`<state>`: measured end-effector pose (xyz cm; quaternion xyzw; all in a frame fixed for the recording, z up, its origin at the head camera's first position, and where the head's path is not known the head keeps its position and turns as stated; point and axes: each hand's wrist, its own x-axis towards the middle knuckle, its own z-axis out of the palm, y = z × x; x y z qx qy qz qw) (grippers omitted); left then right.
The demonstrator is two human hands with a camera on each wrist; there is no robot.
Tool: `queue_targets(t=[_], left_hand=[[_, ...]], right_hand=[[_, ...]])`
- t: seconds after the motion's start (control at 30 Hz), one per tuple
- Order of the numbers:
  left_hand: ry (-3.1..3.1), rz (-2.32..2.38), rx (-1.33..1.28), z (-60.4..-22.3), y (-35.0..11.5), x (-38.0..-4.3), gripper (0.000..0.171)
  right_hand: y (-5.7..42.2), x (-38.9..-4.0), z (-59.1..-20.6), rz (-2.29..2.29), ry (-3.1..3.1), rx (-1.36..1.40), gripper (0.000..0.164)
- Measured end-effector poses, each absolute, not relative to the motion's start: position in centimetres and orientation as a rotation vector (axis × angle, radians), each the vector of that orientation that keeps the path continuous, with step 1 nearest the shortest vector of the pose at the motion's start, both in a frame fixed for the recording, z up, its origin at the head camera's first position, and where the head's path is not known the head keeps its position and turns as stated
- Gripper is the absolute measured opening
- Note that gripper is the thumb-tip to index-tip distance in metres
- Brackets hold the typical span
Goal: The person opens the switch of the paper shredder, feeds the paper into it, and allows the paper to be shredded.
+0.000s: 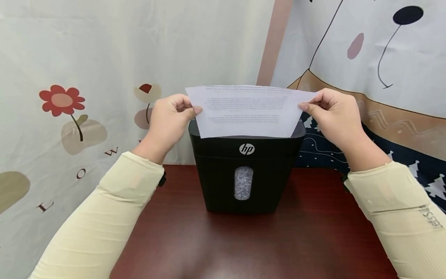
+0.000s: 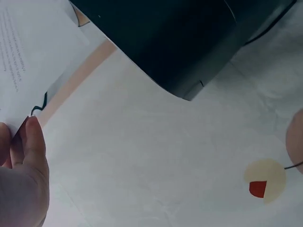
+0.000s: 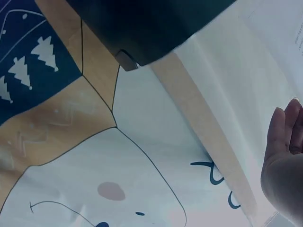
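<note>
A printed sheet of paper (image 1: 244, 112) stands over the top of a black HP paper shredder (image 1: 223, 174), its lower edge at the shredder's top opening. My left hand (image 1: 168, 120) pinches the sheet's left edge between thumb and fingers. At the upper right corner, my right hand (image 1: 336, 116) pinches it the same way. In the left wrist view the left hand (image 2: 26, 165) grips the paper (image 2: 19, 71) beside the dark shredder body (image 2: 175, 42). The right wrist view has the right hand (image 3: 286, 156) at the frame's edge, below the shredder's corner (image 3: 151, 28).
The shredder stands on a dark red wooden table (image 1: 244, 244). Paper shreds (image 1: 243, 183) show through its front window. Behind hangs a light printed curtain (image 1: 115, 46) with flowers, and at the right a cloth (image 1: 400, 77) with a cartoon animal face. A cord (image 2: 270, 30) runs from the shredder.
</note>
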<state>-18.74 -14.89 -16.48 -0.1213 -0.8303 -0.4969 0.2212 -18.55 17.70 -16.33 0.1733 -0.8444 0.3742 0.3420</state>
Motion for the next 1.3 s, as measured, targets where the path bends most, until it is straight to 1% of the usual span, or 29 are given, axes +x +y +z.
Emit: queue_targets(t=[0.27, 0.47, 0.67, 0.87, 1.3], left_hand=[[-2.279, -1.304, -0.362, -15.7, -15.1, -20.5, 0.009], [-2.237, -1.374, -0.371, -15.2, -14.6, -21.9, 0.004], [-2.239, -1.382, -0.368, -15.2, -14.4, -23.0, 0.004], [-2.28, -1.359, -0.346, -15.7, -14.5, -23.8, 0.005], [-2.349, -1.351, -0.343, -16.6, -14.5, -24.7, 0.008]], right_hand=[[17.1, -19.8, -15.4, 0.984, -2.19, 0.418, 0.013], [17.1, -20.7, -15.4, 1.007, -2.182, 0.38, 0.012], [17.2, -21.7, -15.8, 1.015, -2.206, 0.374, 0.016], [17.1, -22.8, -16.1, 1.027, -2.247, 0.37, 0.016], [17.2, -23.6, -16.8, 1.0, -2.293, 0.346, 0.016]])
